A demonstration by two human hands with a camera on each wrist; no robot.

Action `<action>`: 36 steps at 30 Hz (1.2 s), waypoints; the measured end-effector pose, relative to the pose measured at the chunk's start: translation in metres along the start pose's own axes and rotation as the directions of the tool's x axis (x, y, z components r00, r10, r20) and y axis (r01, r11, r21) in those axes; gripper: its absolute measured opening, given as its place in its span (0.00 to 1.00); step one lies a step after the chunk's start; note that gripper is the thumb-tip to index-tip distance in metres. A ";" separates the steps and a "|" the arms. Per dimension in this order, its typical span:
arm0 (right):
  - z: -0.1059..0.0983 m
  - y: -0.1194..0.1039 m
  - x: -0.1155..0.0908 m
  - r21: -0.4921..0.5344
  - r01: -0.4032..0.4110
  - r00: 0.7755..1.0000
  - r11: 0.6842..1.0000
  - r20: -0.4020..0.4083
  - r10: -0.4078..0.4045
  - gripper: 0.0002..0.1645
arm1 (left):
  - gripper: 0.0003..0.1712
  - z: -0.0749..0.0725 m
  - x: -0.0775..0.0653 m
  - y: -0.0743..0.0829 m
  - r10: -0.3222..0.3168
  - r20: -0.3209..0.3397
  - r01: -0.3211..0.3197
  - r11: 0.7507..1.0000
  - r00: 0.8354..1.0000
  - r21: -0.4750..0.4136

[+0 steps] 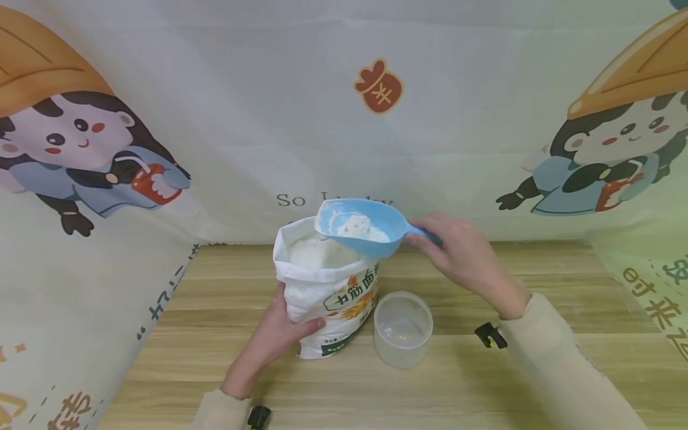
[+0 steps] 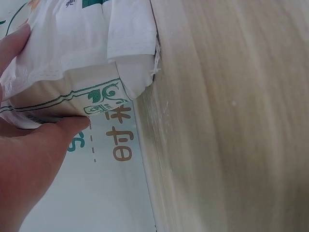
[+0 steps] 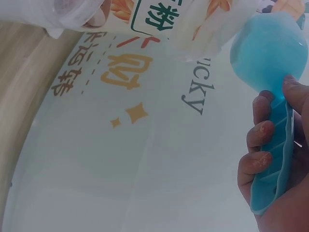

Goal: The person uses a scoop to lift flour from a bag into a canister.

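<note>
A white flour bag (image 1: 333,292) with a rolled-open top stands on the table, white flour (image 1: 319,253) showing inside. My left hand (image 1: 285,325) grips the bag's lower left side, thumb on the front; in the left wrist view its fingers and thumb hold the bag's sides (image 2: 82,43). My right hand (image 1: 462,251) holds a blue scoop (image 1: 387,221) by its handle (image 3: 273,154), fingers curled round the ridged underside. Some flour lies in the scoop, which is held over the bag's right rim. Beside the bag, on its right, stands a clear round plastic container (image 1: 403,328).
The wood-grain table (image 1: 215,334) meets a printed cloth backdrop (image 1: 258,119) right behind the bag. More printed cloth (image 1: 48,286) rises along the left and right sides. A black strap piece (image 1: 490,335) hangs by the right sleeve.
</note>
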State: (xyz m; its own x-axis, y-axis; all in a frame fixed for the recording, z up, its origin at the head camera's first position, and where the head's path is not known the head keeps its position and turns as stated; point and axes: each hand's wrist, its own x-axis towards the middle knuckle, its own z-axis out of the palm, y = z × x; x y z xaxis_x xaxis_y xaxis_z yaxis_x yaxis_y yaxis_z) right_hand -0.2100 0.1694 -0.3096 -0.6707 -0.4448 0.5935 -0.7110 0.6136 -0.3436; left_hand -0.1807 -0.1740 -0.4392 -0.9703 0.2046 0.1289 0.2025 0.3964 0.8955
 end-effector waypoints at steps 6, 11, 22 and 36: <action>-0.011 0.001 -0.009 -0.026 0.013 0.999 1.000 -0.037 -0.014 0.10 | 0.58 0.000 -0.001 0.001 -0.011 0.007 0.011 1.000 1.000 0.006; -0.022 0.001 -0.019 -0.043 0.022 0.997 0.999 -0.071 -0.025 0.10 | 0.59 0.000 -0.001 0.001 -0.019 0.016 0.019 1.000 1.000 0.025; -0.041 0.005 -0.049 -0.098 0.017 0.993 0.995 -0.116 -0.029 0.09 | 0.60 0.000 -0.002 -0.005 -0.039 -0.008 0.039 0.998 0.999 0.041; -0.056 0.012 -0.098 -0.140 -0.024 0.996 0.990 -0.088 0.012 0.08 | 0.58 -0.001 -0.002 -0.009 -0.025 0.006 0.025 0.998 1.000 0.053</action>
State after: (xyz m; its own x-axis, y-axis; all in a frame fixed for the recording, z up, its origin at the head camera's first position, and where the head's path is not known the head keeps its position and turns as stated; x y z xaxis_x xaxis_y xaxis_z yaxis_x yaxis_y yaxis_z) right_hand -0.1413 0.2566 -0.3313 -0.6579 -0.3782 0.6512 -0.6581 0.7092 -0.2529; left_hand -0.1809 -0.1792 -0.4469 -0.9742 0.2005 0.1038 0.1854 0.4484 0.8744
